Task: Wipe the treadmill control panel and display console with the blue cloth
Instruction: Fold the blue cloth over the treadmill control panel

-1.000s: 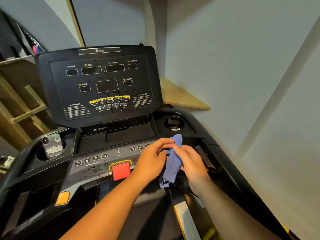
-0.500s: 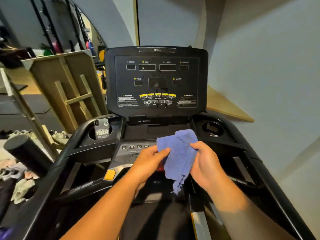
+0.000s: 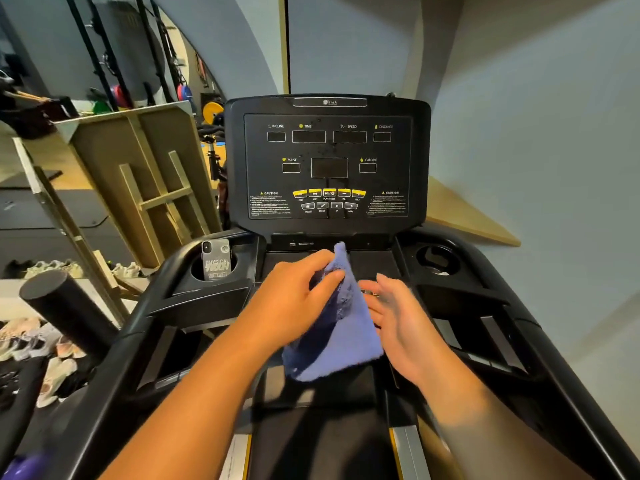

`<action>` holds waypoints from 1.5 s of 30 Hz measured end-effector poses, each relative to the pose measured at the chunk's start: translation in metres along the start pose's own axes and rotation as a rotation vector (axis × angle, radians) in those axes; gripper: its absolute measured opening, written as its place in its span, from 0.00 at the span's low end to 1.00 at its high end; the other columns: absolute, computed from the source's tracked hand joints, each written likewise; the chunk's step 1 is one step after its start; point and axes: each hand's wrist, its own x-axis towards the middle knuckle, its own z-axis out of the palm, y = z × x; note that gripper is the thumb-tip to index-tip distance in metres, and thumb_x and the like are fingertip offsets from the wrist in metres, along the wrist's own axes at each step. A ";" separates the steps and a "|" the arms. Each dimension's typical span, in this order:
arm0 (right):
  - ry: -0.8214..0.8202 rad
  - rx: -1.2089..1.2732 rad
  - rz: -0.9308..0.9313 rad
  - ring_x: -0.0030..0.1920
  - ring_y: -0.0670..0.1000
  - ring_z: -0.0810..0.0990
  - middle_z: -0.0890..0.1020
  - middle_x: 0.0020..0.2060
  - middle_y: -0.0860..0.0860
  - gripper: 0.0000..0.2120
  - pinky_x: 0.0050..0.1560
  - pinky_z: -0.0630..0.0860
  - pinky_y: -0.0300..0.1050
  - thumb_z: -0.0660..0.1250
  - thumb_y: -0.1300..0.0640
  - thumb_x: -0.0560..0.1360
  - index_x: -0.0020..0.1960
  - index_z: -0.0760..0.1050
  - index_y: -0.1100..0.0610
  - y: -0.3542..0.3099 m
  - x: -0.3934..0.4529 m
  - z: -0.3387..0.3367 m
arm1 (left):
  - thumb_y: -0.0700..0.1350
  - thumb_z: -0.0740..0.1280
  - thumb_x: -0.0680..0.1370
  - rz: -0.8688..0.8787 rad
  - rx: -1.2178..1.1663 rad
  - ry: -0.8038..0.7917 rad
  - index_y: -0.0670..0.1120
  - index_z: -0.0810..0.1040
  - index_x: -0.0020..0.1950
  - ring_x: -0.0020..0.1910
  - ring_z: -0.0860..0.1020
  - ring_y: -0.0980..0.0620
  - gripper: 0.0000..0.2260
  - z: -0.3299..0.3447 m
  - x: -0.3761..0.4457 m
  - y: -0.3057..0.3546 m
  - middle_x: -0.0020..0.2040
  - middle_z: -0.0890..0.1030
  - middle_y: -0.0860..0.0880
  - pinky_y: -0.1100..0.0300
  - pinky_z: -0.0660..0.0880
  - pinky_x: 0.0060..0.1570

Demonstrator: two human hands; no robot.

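Blue cloth (image 3: 341,327) hangs in the air above the low button panel of the treadmill, right in the middle, between the person's two hands. Far on the left there is a thick black roller (image 3: 65,308) and lots of shoes (image 3: 52,362) on the floor, with a wooden frame (image 3: 145,188) leaning behind them. Next comes the left cup holder (image 3: 214,271), and a phone (image 3: 216,259) in a grey case stands upright in it. Then comes the left hand (image 3: 294,303). It pinches the top part of the cloth between thumb and fingers, and the rest of the cloth droops down in a wide fold. Just past the cloth is the right hand (image 3: 398,323). It is spread flat with the fingers loose, right next to the cloth's edge, and it looks blurry, so I cannot tell if it touches the cloth. Up behind both hands stands the big black display console (image 3: 329,161), with dark little windows and a row of yellow buttons (image 3: 329,193). On the far right sits the other cup holder (image 3: 437,259), and then the pale wall (image 3: 554,133).
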 end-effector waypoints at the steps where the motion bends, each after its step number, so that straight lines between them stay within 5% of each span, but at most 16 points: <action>1: -0.055 -0.081 -0.046 0.63 0.55 0.80 0.83 0.60 0.55 0.16 0.66 0.73 0.60 0.63 0.50 0.79 0.64 0.79 0.53 -0.004 -0.002 0.002 | 0.53 0.63 0.82 0.028 0.018 -0.048 0.52 0.77 0.49 0.39 0.78 0.53 0.07 -0.005 0.002 0.001 0.38 0.81 0.52 0.51 0.77 0.43; 4: -0.231 -0.236 -0.115 0.61 0.54 0.81 0.84 0.58 0.55 0.19 0.63 0.75 0.51 0.62 0.67 0.78 0.65 0.78 0.53 -0.018 -0.011 0.008 | 0.51 0.66 0.80 0.077 -0.037 -0.240 0.57 0.82 0.56 0.46 0.81 0.56 0.07 -0.019 0.006 0.009 0.46 0.84 0.57 0.57 0.77 0.49; 9: -0.363 -0.385 -0.034 0.62 0.57 0.81 0.84 0.59 0.57 0.13 0.68 0.74 0.56 0.67 0.65 0.78 0.63 0.79 0.61 -0.021 -0.016 0.011 | 0.48 0.68 0.80 -0.037 -0.264 -0.212 0.51 0.85 0.51 0.47 0.83 0.54 0.06 -0.035 0.019 0.004 0.46 0.85 0.54 0.59 0.79 0.48; 12: -0.255 -0.205 -0.026 0.62 0.58 0.81 0.84 0.59 0.60 0.13 0.66 0.74 0.59 0.65 0.62 0.80 0.63 0.79 0.62 -0.018 -0.016 0.015 | 0.50 0.69 0.79 -0.501 -0.788 -0.110 0.46 0.84 0.58 0.50 0.83 0.48 0.11 -0.015 0.018 -0.021 0.51 0.86 0.44 0.59 0.80 0.46; 14: -0.152 -0.052 -0.007 0.60 0.58 0.83 0.84 0.58 0.60 0.12 0.63 0.77 0.57 0.64 0.61 0.81 0.63 0.79 0.62 -0.017 -0.014 0.016 | 0.57 0.68 0.78 -0.879 -1.258 -0.293 0.41 0.81 0.64 0.55 0.81 0.42 0.23 0.010 0.002 -0.042 0.56 0.83 0.36 0.51 0.79 0.56; 18: 0.008 0.032 0.064 0.54 0.56 0.85 0.86 0.53 0.58 0.11 0.53 0.80 0.52 0.63 0.60 0.82 0.62 0.79 0.62 -0.013 -0.010 0.008 | 0.60 0.71 0.75 -0.944 -1.529 -0.463 0.41 0.81 0.61 0.54 0.81 0.41 0.24 0.045 -0.032 -0.063 0.53 0.84 0.39 0.47 0.73 0.62; 22: 0.018 -0.029 0.086 0.54 0.56 0.85 0.86 0.53 0.58 0.13 0.56 0.81 0.54 0.63 0.68 0.79 0.61 0.78 0.62 -0.008 -0.009 -0.006 | 0.45 0.71 0.77 -0.790 -1.289 -0.211 0.50 0.75 0.70 0.60 0.81 0.41 0.21 0.045 -0.021 -0.061 0.61 0.83 0.39 0.44 0.76 0.63; 26: 0.104 -0.246 0.056 0.51 0.54 0.87 0.87 0.52 0.55 0.16 0.53 0.83 0.53 0.66 0.68 0.78 0.63 0.77 0.58 -0.005 -0.009 -0.013 | 0.45 0.71 0.77 -0.613 -0.850 -0.099 0.59 0.83 0.58 0.57 0.83 0.46 0.12 0.033 -0.016 -0.055 0.57 0.85 0.47 0.45 0.78 0.61; 30: 0.223 -0.364 -0.040 0.49 0.52 0.86 0.86 0.49 0.53 0.26 0.54 0.82 0.52 0.74 0.66 0.72 0.65 0.72 0.49 0.003 -0.006 -0.018 | 0.42 0.74 0.75 -0.503 -0.609 0.023 0.56 0.86 0.52 0.55 0.82 0.59 0.10 0.035 -0.021 -0.046 0.52 0.86 0.58 0.60 0.76 0.60; 36: 0.073 -0.683 -0.137 0.55 0.45 0.82 0.82 0.57 0.44 0.22 0.57 0.80 0.46 0.76 0.60 0.68 0.59 0.77 0.43 0.003 -0.013 -0.019 | 0.44 0.74 0.75 -0.418 -0.536 0.181 0.59 0.85 0.56 0.52 0.82 0.59 0.13 0.035 -0.026 -0.038 0.54 0.85 0.56 0.61 0.78 0.55; 40: 0.149 -1.032 -0.287 0.58 0.45 0.76 0.77 0.58 0.42 0.18 0.58 0.71 0.39 0.72 0.59 0.73 0.60 0.76 0.43 0.006 -0.010 -0.018 | 0.46 0.77 0.73 -0.400 -0.395 0.133 0.64 0.80 0.63 0.43 0.83 0.53 0.22 0.031 -0.029 -0.042 0.48 0.86 0.52 0.56 0.82 0.51; 45: 0.141 -1.302 -0.451 0.54 0.43 0.70 0.71 0.53 0.44 0.06 0.49 0.67 0.34 0.66 0.53 0.80 0.54 0.80 0.47 0.008 -0.008 -0.015 | 0.46 0.76 0.73 -0.175 -0.024 0.181 0.57 0.86 0.54 0.49 0.81 0.60 0.11 0.028 -0.030 -0.042 0.49 0.85 0.60 0.56 0.77 0.57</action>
